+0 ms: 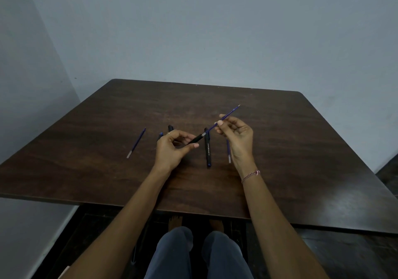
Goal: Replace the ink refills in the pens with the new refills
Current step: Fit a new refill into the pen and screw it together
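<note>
black barrel (195, 140) half-hidden by left hand (172, 147)

One view only, worn on the head, looking forward and down across the table (280, 149) from its near edge. The person's knees (200, 255) show just below that edge, both forearms reach out over it, and the wall (193, 31) rises behind the far edge.

The left hand (172, 147) hides most of two pens (170, 127) behind it. Beside it, the lying pen's (208, 149) print is too small to read.
</note>
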`<state>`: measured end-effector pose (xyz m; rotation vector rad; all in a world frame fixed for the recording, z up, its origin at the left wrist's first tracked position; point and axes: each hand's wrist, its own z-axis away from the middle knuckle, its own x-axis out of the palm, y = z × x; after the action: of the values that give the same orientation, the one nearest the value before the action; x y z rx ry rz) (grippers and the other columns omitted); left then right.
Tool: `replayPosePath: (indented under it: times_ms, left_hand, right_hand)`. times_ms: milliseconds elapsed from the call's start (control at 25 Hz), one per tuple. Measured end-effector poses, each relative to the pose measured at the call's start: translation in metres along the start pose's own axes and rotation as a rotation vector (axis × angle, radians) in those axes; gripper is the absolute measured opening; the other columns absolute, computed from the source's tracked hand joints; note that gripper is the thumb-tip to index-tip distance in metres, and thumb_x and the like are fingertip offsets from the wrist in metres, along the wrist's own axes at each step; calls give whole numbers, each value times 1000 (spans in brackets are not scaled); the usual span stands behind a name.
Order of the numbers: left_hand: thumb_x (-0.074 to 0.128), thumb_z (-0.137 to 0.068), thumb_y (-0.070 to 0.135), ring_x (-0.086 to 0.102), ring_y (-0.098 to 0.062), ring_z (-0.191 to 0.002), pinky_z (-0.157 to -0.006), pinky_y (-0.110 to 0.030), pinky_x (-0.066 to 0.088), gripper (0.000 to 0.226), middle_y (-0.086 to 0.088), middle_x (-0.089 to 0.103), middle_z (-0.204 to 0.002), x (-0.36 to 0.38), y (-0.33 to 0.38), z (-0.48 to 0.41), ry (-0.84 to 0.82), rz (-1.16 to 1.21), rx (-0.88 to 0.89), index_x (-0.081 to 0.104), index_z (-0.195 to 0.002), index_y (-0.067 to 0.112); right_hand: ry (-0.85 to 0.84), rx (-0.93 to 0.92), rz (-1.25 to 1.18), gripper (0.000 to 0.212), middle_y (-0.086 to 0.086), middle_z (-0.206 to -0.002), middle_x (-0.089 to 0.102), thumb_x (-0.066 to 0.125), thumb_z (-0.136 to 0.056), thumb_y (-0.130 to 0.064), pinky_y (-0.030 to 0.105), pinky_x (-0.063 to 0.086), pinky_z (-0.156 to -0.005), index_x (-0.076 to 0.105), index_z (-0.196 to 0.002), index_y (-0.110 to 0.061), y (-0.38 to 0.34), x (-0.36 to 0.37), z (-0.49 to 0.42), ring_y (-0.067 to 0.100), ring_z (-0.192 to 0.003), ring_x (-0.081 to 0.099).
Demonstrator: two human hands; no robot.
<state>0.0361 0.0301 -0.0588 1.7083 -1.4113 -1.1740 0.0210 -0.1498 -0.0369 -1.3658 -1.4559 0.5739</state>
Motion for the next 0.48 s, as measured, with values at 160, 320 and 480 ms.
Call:
replayPosePath:
  times_ms: [160, 320, 480]
  left_hand:
    - [84, -63, 18, 61, 0, -72, -71, -16, 47, 30, 15, 69, -75, 0, -4, -1, 16, 9, 19, 69, -72, 42]
    - [84, -64, 21, 61, 1, -72, -70, -14, 48, 31, 20, 69, -78, 0, -7, -2, 4, 8, 21, 69, -75, 46]
    - [83, -65, 20, 61, 1, -71, -69, -12, 47, 32, 20, 69, -78, 0, -8, -2, 9, 13, 36, 69, -76, 46]
  right_hand:
    - [-134, -11, 115, 19, -4, -85, 75, 70, -80, 1, 20, 55, -67, 72, -83, -18, 7, 5, 3, 10, -73, 68]
    - [-234, 9, 208, 14, -6, -93, 75, 70, -81, 0, 20, 54, -71, 70, -84, -13, 11, 5, 5, 9, -82, 69]
    - [-276, 24, 201, 11, -6, -98, 73, 68, -83, -1, 19, 53, -71, 71, -90, -9, 11, 8, 8, 7, -84, 68]
